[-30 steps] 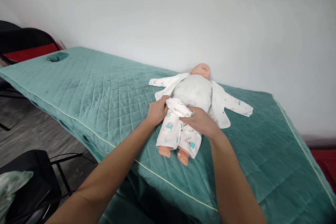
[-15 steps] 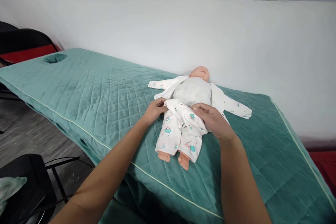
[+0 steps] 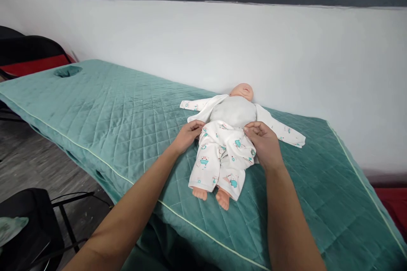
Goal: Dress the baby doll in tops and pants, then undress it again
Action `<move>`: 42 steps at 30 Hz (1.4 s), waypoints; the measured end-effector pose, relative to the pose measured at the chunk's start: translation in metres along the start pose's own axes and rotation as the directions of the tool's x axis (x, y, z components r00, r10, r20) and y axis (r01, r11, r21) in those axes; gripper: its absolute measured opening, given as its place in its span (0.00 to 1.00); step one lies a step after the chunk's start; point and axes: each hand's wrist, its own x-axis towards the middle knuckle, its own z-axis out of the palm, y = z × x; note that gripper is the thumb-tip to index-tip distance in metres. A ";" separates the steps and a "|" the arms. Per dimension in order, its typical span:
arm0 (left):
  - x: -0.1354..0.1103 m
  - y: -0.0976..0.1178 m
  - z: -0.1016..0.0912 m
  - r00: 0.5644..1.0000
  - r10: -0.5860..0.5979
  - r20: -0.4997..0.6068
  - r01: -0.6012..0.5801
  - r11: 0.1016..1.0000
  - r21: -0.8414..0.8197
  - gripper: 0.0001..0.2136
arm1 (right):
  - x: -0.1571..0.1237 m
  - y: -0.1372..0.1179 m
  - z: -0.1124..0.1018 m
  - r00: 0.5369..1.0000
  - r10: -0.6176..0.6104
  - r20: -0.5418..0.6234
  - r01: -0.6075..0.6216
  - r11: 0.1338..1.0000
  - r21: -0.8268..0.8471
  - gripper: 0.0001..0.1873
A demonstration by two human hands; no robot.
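Observation:
A baby doll [image 3: 235, 110] lies on its back on a green quilted massage table [image 3: 121, 110], head toward the wall. It wears white printed trousers [image 3: 222, 154], and a matching open top [image 3: 280, 129] is spread under it. My left hand [image 3: 187, 135] pinches the trousers' waistband at the doll's left-side hip as seen. My right hand [image 3: 263, 144] grips the waistband on the other side, fingers curled over the cloth. The doll's bare feet [image 3: 213, 197] stick out near the table's front edge.
A face hole [image 3: 67, 70] is at the table's far left end. A black chair with a red seat [image 3: 30, 61] stands behind it. Another dark chair [image 3: 28, 228] with pale cloth [image 3: 11, 226] stands at the lower left. A white wall runs behind the table.
Both hands have pulled the trousers' waistband up from the doll's hips to its belly. My right hand moved from the front of the trousers to the right side.

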 end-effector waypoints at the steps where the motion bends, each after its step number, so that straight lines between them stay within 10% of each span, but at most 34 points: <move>1: 0.000 0.001 -0.001 1.000 -0.003 0.017 0.003 1.000 -0.007 0.13 | 0.000 0.002 0.002 1.000 -0.030 0.004 0.030 0.999 -0.026 0.13; 10: 0.014 0.029 0.012 0.983 0.116 0.143 -0.150 0.955 0.255 0.09 | -0.006 0.008 0.014 0.976 -0.218 0.025 0.218 0.957 -0.190 0.10; 15: 0.035 0.064 0.040 0.822 0.192 0.536 -0.479 0.742 0.469 0.05 | -0.001 0.009 0.010 0.987 -0.153 -0.049 0.148 0.984 -0.095 0.12; 18: 0.047 0.082 0.046 0.797 0.058 0.601 -0.438 0.741 0.509 0.08 | 0.001 0.008 0.006 0.994 -0.088 -0.062 0.086 0.996 -0.036 0.12; 28: 0.074 0.028 0.024 0.981 0.089 0.171 -0.142 0.932 0.334 0.04 | 0.003 0.011 -0.021 0.981 0.190 0.034 -0.189 0.982 -0.024 0.18; 33: 0.078 0.015 0.013 0.992 0.029 -0.125 -0.014 0.992 0.122 0.07 | 0.007 0.010 -0.030 0.959 0.276 -0.065 -0.260 0.947 0.189 0.17; 42: 0.079 0.012 0.014 0.993 -0.112 -0.034 0.117 0.939 0.323 0.07 | 0.009 0.013 -0.027 0.968 0.248 -0.045 -0.216 0.906 0.365 0.18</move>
